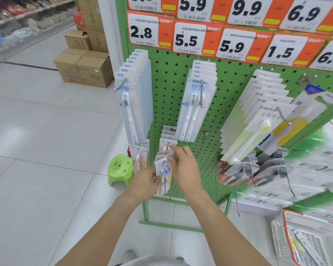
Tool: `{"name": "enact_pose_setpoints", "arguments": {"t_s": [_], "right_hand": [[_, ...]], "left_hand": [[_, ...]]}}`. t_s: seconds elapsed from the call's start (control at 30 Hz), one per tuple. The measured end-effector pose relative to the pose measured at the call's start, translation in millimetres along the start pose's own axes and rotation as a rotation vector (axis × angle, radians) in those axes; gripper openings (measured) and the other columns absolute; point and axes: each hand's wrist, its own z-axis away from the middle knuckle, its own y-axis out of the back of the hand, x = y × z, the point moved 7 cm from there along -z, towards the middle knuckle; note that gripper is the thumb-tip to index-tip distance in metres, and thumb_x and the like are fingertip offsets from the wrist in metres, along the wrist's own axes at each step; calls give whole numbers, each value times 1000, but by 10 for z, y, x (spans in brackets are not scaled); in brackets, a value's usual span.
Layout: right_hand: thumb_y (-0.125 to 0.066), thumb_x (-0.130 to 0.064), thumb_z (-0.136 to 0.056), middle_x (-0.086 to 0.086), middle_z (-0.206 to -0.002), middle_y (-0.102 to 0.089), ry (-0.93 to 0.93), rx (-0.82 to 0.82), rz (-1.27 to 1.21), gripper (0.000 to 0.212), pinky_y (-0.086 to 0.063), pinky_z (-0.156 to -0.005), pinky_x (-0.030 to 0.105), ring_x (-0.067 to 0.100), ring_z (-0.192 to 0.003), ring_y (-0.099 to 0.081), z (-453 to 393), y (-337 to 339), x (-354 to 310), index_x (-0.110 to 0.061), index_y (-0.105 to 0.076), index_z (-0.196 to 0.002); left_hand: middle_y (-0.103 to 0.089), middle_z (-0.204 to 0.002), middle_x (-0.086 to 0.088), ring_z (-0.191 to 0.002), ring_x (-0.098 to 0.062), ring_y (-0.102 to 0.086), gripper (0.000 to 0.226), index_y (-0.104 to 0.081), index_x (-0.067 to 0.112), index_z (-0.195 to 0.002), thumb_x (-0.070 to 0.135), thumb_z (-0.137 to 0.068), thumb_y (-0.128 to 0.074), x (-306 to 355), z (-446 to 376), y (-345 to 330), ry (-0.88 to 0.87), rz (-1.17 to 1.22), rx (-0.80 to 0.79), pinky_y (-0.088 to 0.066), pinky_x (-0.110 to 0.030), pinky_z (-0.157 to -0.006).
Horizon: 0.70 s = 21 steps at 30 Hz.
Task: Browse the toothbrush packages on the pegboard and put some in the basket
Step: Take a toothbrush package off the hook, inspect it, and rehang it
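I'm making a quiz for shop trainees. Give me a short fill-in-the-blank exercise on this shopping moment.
1. Both hands work on a toothbrush package hanging low on the ______ pegboard.
2. The left hand holds that package at its lower part, while the right hand pinches the top of the ______ near the hook.
3. The basket on the floor at the lower right already holds ______.
4. A small green ______ stands on the floor left of the pegboard.

Missing words: green; card; packages; stool

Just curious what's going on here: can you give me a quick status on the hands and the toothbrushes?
Left hand grips front two-brush pack, still on its peg. Right hand pinches packs behind. Basket low right, packs inside. Nothing in the way.
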Motion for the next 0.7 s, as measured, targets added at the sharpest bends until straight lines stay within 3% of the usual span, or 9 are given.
{"name": "enact_pose_setpoints", "arguments": {"t_s": [0.1,0.23,0.3,0.43,0.6,0.7], "right_hand": [[-55,-14,-103,-7,-101,-45,-19,-47,27,36,-39,-70,18,11,-83,-52,-37,-14,9,-17,-60,-139],[-56,-17,-103,-2,-108,-51,-57,-70,-16,29,-38,-73,16,9,-84,-51,-70,-11,47,-16,-65,-130],[-56,-19,-101,4,-121,-54,-67,-74,-60,27,-42,-82,23,18,-97,-55,-86,-16,51,-17,-65,-127],[-57,-22,-100,7,-124,-54,-72,-65,-63,28,-48,-88,31,25,-106,-56,-93,-14,84,-18,-65,-127],[-57,-12,-101,-5,-106,-49,-51,-18,-49,28,-40,-75,15,4,-86,-49,-67,13,65,-16,-66,-127],[-58,-13,-101,-5,-106,-47,-26,3,6,26,-37,-76,18,10,-91,-50,-60,12,59,-15,-68,-125]], "left_hand": [[-71,-107,-11,-98,-33,-66,22,-64,8,-111,22,-99,-52,154,28,210,-7,-146,82,-51,-34,-77],[-69,-100,-3,-90,-29,-66,17,-66,12,-100,14,-96,-49,483,104,562,-114,-133,319,-54,-40,-76],[-64,-108,-3,-95,-28,-62,22,-65,13,-109,12,-99,-46,630,98,666,-158,-98,425,-50,-40,-80],[-60,-120,-9,-106,-29,-60,35,-62,12,-127,4,-97,-45,821,-148,569,-227,-109,383,-49,-42,-88],[-54,-125,-11,-109,-32,-59,46,-62,15,-132,0,-91,-50,839,-503,418,-132,-174,339,-48,-39,-87],[-56,-129,-13,-113,-33,-61,49,-63,18,-133,-2,-90,-54,781,-658,395,-56,-166,306,-49,-39,-91]]}}
